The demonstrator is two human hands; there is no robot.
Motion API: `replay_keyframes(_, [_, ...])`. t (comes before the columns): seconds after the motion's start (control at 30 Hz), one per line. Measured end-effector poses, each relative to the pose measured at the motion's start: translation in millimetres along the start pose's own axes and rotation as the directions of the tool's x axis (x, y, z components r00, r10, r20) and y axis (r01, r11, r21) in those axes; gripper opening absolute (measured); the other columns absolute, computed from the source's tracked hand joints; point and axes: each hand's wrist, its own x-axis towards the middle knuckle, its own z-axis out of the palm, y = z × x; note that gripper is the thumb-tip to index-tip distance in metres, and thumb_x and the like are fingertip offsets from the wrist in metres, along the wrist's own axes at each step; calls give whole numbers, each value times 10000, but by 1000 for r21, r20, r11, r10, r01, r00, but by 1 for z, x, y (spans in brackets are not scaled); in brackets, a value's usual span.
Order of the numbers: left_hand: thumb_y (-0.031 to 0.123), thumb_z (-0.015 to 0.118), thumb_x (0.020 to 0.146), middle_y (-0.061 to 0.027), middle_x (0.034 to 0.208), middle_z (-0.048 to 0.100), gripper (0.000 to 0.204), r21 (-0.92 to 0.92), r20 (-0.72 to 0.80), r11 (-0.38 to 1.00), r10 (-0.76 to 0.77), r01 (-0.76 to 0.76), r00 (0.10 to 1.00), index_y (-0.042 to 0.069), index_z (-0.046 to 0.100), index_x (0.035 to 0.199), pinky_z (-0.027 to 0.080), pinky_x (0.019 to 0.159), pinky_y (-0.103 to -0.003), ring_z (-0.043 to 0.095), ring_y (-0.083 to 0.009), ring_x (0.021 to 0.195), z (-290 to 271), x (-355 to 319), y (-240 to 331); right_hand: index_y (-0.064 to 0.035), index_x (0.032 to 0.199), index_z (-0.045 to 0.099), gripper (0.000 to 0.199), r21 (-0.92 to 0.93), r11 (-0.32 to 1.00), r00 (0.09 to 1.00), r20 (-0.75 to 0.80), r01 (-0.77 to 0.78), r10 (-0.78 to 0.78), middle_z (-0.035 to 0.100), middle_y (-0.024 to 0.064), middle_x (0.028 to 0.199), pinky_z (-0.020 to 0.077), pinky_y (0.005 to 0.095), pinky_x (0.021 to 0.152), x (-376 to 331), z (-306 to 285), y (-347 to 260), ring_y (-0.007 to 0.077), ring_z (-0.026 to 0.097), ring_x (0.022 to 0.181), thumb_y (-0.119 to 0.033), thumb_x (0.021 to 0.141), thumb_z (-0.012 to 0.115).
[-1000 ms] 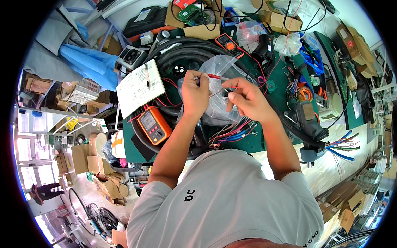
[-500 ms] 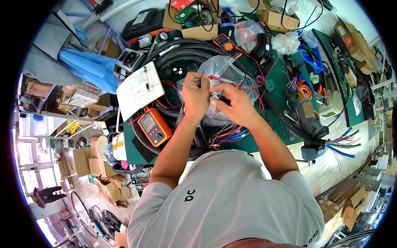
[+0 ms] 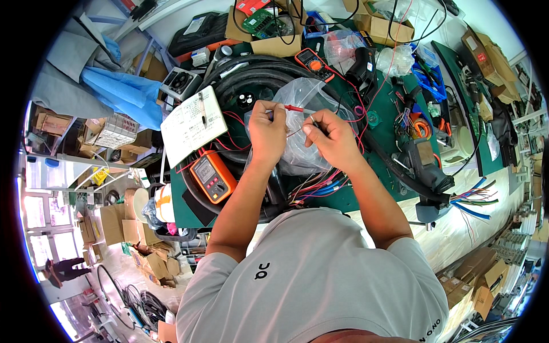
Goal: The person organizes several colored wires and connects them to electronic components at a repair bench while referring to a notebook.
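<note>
My left hand [image 3: 267, 132] is closed, fingertips pinched together; what lies inside them is hidden. A red test probe [image 3: 293, 108] with a pale end shows right beside those fingertips; I cannot tell whether they grip it. My right hand [image 3: 331, 136] pinches a small, thin black piece [image 3: 314, 122], its kind unclear. A fine wire seems to run between the two hands. Beneath both spreads a clear plastic bag [image 3: 297, 157]. To the left, an orange meter [image 3: 213, 176] with red leads lies beside an open notebook [image 3: 194, 127] with a pen on it.
Thick black cable [image 3: 251, 71] coils behind my hands on the green table [image 3: 394, 197]. A red multimeter [image 3: 314, 64] sits further back. Coloured wires [image 3: 320, 187] lie close to my body. At the right are a blue bin [image 3: 429, 80] and a cable with splayed wires [image 3: 474, 200].
My right hand has moved slightly right and away from my left hand, opening a gap. The black piece now points up from its fingertips. My left hand has shifted only a little.
</note>
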Motion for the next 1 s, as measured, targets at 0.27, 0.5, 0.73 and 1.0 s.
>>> replay_keyframes(0.27, [137,584,944,-5,596,513,122,-90,-34,996,5,-8,999,41,529,896,333,403,-215,445,-49,458,1,4,-9,-11,1145,594,286,-383,911,973,-106,151,-206,660,45,891,486,227,584,9,-2,8,100,619,713,-88,876,652])
replay_keyframes(0.5, [144,590,945,-5,610,514,130,-58,6,998,-6,6,1000,37,529,901,347,413,-214,455,-51,466,1,0,-3,-33,1086,613,291,-659,727,935,-104,191,-340,674,124,943,514,368,732,31,2,13,320,656,850,-98,809,673])
replay_keyframes(0.73, [197,602,949,-11,622,519,193,-90,-48,996,-21,17,999,12,549,945,354,420,-215,466,-58,480,-4,7,-7,-26,1042,575,244,-567,820,957,-190,73,-217,669,152,823,505,404,648,35,1,19,343,654,747,-159,854,656])
replay_keyframes(1.0, [246,600,952,-22,620,541,257,60,-132,998,-3,11,991,-7,555,952,368,441,-227,472,-65,493,10,26,-2,-2,1017,582,181,-323,924,972,-50,203,-231,559,13,712,415,229,567,22,16,2,51,485,623,-108,890,655])
